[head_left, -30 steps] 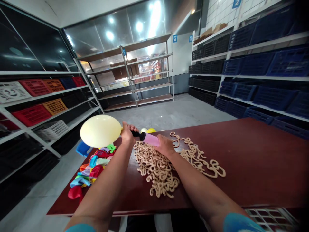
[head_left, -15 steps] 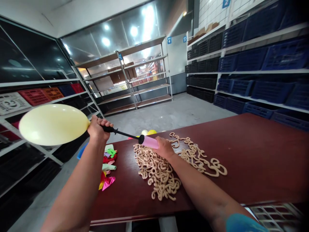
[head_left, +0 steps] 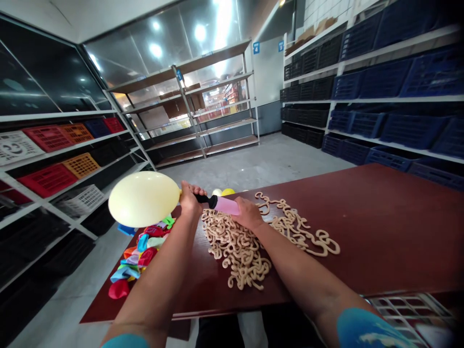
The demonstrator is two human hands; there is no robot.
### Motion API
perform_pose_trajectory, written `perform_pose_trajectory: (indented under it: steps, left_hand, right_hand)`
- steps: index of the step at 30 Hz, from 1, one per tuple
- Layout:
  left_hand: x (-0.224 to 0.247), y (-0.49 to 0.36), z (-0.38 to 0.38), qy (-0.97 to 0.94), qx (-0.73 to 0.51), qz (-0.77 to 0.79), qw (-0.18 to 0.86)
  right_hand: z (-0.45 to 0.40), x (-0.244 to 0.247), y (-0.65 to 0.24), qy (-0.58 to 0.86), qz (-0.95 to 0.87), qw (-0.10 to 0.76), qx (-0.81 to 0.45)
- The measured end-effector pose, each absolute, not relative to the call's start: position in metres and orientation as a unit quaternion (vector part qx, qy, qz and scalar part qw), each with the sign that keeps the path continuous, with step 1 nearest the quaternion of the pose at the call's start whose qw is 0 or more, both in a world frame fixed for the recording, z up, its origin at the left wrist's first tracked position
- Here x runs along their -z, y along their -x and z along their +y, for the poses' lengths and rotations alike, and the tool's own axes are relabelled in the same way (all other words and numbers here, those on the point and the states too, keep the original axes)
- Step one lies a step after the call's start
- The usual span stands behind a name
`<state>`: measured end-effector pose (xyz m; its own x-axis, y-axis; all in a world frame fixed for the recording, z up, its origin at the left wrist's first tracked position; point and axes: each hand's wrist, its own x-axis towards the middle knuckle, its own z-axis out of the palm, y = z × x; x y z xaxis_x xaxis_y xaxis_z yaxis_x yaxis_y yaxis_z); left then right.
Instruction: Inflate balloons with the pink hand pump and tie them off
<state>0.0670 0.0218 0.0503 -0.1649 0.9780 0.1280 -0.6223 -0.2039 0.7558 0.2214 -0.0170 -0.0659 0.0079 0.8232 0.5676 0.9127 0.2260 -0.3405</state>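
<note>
Along the back wall stands a metal shelving unit [head_left: 217, 55], and to my right a white rack carries rows of dark blue crates [head_left: 413, 131]. In front of me is the dark red table [head_left: 366, 222], with a tangled heap of beige strands [head_left: 232, 244] in its middle, some looser loops straying off to the right. Near the left end, partly hidden by my forearm, lies a spread of limp balloons [head_left: 147, 256] in red, blue, green and other colours. Above them, clear of the tabletop, is the inflated pale yellow balloon [head_left: 143, 199]. Two rounded tops, one whitish and one yellow [head_left: 228, 192], show just past the far edge. I have the pump [head_left: 227, 206] raised over the heap, its black handle right up against the pink barrel. My right hand [head_left: 247, 214] is wrapped round the barrel, my left hand [head_left: 191, 199] clenched on the handle. The balloon's neck meets my left fist; whether my fingers pinch it, I can't tell
</note>
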Motion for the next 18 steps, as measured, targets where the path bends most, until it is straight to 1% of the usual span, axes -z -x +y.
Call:
perform_pose_trajectory:
  steps: [3,9,12,15,18]
  left_hand:
    - [-0.066,-0.047,0.023,-0.327,-0.709,0.29,0.554]
    - [-0.126,0.001,0.024,-0.348,-0.722,0.317,0.507]
    - [-0.146,0.016,0.026,-0.357,-0.725,0.325,0.491]
    - [-0.146,0.015,0.028,-0.356,-0.726,0.319,0.494]
    - [-0.127,0.0,0.03,-0.346,-0.725,0.314,0.506]
  right_hand:
    - [-0.018,0.065,-0.219,0.608,-0.706,0.356,0.065]
    - [-0.016,0.067,-0.219,0.609,-0.704,0.359,0.066]
    - [-0.015,0.07,-0.218,0.603,-0.705,0.367,0.066]
    - [-0.016,0.07,-0.216,0.607,-0.7,0.371,0.064]
    - [-0.017,0.07,-0.217,0.618,-0.693,0.366,0.061]
